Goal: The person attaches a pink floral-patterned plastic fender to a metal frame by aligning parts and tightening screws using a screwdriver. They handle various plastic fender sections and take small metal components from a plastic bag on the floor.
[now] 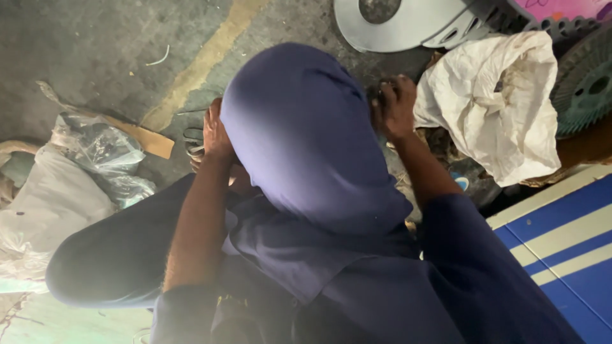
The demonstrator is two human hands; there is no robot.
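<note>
My raised knee in navy cloth (299,134) fills the middle and hides what lies behind it. My left hand (214,135) reaches down along the knee's left side, beside a dark sandal strap (193,141) on the concrete floor. Its fingers are hidden behind the knee. On the right side of the knee, my right hand (396,105) has its fingers curled around a small dark object (378,90), just left of a crumpled white sack (497,102). What that object is cannot be made out.
Grey metal discs (401,25) and a pink-topped toothed part (561,16) lie at the top right, and a green ribbed disc (586,83) is at the right edge. Plastic bags (95,153) and a cardboard strip (150,141) lie left. A blue-and-white striped surface (561,236) is lower right.
</note>
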